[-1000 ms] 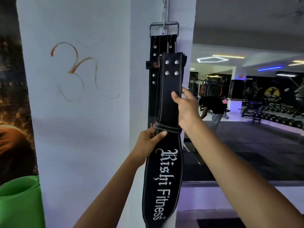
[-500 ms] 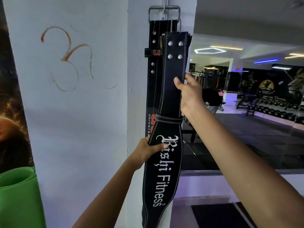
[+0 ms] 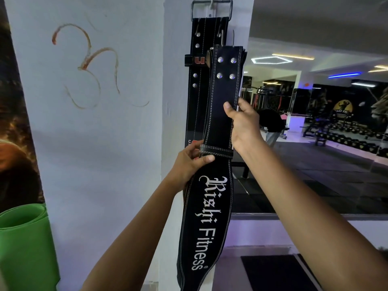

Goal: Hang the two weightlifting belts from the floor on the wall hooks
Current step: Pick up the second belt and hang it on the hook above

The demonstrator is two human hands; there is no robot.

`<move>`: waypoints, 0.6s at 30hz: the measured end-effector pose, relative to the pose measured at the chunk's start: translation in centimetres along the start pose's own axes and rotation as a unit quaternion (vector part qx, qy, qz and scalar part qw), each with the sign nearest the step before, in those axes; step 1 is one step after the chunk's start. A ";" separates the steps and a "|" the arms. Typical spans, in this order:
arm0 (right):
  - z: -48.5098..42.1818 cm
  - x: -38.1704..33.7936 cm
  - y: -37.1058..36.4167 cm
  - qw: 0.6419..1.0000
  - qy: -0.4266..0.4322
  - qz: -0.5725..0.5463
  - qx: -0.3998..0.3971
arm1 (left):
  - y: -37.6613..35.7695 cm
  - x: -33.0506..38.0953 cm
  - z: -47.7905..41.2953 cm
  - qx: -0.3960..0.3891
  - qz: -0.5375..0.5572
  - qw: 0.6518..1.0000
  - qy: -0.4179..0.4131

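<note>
Two black belts up on the wall
Left hand and right hand both pinch the front belt; back belt hangs by its buckle.

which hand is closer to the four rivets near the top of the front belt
Right. The right hand grips the front belt just below the rivets; the left hand holds it lower, at the loop.
</note>
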State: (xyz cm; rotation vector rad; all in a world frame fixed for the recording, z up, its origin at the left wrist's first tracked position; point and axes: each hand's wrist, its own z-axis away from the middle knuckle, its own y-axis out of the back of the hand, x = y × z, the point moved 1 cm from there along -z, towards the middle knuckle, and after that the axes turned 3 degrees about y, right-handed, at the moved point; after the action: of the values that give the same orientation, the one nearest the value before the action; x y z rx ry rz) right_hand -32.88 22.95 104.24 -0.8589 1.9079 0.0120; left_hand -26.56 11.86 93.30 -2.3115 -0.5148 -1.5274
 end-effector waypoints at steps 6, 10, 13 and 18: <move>-0.5 -0.4 0.5 0.999 0.021 -0.021 -0.013 | -2.2 3.1 -0.4 -0.024 0.014 0.999 -0.046; -0.2 -0.1 0.4 0.997 0.028 -0.053 -0.042 | -3.4 6.4 -1.7 -0.002 0.003 0.995 -0.103; -0.6 -0.4 0.7 0.995 0.031 -0.068 -0.072 | -3.6 7.4 -2.7 -0.014 0.016 0.990 -0.137; 0.1 -0.3 2.8 0.979 0.057 0.138 -0.137 | -3.8 8.4 -3.4 -0.008 0.040 0.988 -0.150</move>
State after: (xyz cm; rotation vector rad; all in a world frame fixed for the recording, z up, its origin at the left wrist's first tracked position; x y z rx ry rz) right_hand -34.36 25.24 103.45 -0.7797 2.1545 0.4106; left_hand -28.04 14.70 102.58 -2.5564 -0.4766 -1.1576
